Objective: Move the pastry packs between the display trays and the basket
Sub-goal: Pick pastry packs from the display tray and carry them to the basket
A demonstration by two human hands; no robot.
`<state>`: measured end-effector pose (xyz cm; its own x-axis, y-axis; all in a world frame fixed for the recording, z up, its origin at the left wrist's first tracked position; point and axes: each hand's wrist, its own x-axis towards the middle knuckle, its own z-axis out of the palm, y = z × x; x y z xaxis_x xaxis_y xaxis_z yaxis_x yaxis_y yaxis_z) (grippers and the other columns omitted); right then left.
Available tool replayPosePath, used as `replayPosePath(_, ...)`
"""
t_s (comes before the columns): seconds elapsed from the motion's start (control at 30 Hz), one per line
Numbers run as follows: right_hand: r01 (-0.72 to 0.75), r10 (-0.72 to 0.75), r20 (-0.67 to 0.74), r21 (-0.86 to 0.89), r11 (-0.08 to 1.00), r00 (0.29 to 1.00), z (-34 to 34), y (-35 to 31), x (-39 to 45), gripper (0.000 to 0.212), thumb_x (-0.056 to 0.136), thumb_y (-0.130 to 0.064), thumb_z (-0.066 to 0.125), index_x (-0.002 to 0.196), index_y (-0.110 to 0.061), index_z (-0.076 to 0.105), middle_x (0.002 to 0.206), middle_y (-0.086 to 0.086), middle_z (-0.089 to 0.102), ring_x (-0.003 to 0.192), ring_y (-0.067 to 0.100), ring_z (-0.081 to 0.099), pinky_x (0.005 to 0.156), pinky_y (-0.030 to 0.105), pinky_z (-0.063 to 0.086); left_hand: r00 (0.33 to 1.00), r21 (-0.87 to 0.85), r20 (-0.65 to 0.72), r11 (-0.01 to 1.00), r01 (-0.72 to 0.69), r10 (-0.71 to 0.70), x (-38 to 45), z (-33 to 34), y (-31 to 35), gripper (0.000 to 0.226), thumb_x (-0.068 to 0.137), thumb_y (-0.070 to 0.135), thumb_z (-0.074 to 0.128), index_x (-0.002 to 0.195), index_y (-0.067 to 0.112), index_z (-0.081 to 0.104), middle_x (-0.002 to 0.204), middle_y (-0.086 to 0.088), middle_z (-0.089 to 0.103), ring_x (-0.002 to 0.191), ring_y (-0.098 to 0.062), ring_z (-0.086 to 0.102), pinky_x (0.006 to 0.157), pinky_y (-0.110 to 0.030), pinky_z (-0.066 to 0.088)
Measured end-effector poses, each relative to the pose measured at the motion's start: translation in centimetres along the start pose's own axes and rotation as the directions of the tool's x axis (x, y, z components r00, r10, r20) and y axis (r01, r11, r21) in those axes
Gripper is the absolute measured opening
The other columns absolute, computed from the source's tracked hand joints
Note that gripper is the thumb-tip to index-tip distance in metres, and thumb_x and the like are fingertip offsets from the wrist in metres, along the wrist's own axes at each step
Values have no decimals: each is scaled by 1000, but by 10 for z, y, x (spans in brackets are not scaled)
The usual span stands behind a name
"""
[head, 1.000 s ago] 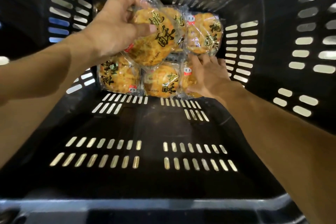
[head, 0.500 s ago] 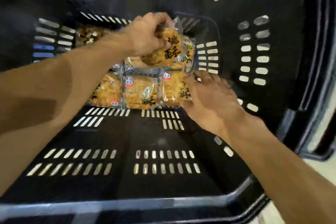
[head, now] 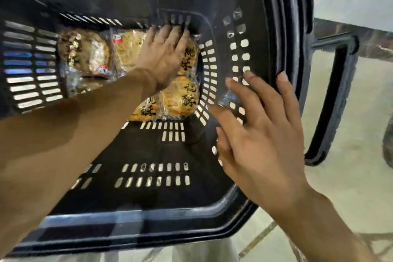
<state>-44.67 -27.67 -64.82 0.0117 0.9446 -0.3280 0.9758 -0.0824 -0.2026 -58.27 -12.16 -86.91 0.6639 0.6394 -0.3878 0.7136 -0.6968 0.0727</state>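
While the black basket [head: 136, 238] now sits left of view, the pastry packs [head: 189, 100] lie bunched at its far end. Left hand [head: 163, 57] has let go, fingers flat on the top pack [head: 190, 57]; right hand [head: 261, 132] lifts away, spread, empty.

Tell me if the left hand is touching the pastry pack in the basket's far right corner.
Touching. The head view shows the left hand lying flat, fingers straight, on the pastry pack in the basket.
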Motion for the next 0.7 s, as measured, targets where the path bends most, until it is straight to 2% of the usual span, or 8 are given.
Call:
replayPosePath(0.07, -8, 8, -7, 7, 1000, 1000, 3, 0, 0, 38, 85, -26, 60, 121, -19, 71, 143, 19, 55, 141, 36, 37, 124, 50, 8, 1000, 26, -6, 999, 20, -20, -19, 13, -1, 78, 104, 33, 43, 160, 16, -7, 168, -11, -4, 156, -32, 0, 122, -49, -3)
replayPosePath(0.17, -25, 26, -39, 34, 999, 999, 4, -1, 0, 38, 87, -26, 61, 123, -18, 70, 145, 20, 53, 140, 37, 40, 124, 49, 10, 999, 7, 32, 1000, -19, 18, -32, 26, -1, 82, 105, 45, 37, 158, 14, -17, 165, -13, -20, 154, -32, -15, 124, -49, -6)
replayPosePath(0.27, -28, 30, -55, 25, 999, 998, 6, 0, 0, 38, 86, -24, 64, 123, -17, 70, 145, 21, 53, 139, 38, 41, 124, 49, 11, 988, -39, 152, 999, -26, 32, -25, 28, 1, 77, 103, 49, 23, 158, 15, -18, 164, -18, -23, 152, -34, -21, 125, -49, -8)
replayPosePath(0.43, -38, 41, -83, 34, 999, 996, 8, 0, -1, 34, 86, -21, 68, 118, -16, 72, 142, 19, 57, 137, 35, 41, 125, 48, 11, 963, -200, 257, 979, -25, 77, -4, 17, -1, 81, 105, 34, 42, 158, 20, -17, 164, -16, -24, 151, -33, -24, 125, -50, -8)
replayPosePath(0.57, -61, 63, -91, 26, 998, 994, 11, -2, -7, 33, 82, -22, 66, 114, -15, 74, 138, 17, 60, 135, 34, 43, 125, 49, 12, 964, -270, 252, 963, -14, 85, -2, 19, 2, 88, 101, 23, 53, 159, 22, -14, 165, -17, -21, 152, -31, -21, 126, -49, -6)
replayPosePath(0.7, -86, 88, -93, 22, 996, 992, 12, -5, -10, 34, 80, -25, 64, 111, -16, 76, 135, 17, 62, 132, 35, 47, 124, 51, 13, 975, -389, 223, 915, 109, -21, -3, 18, 22, 88, 101, 23, 57, 161, 20, -8, 166, -14, -19, 149, -24, -23, 118, -37, -18)
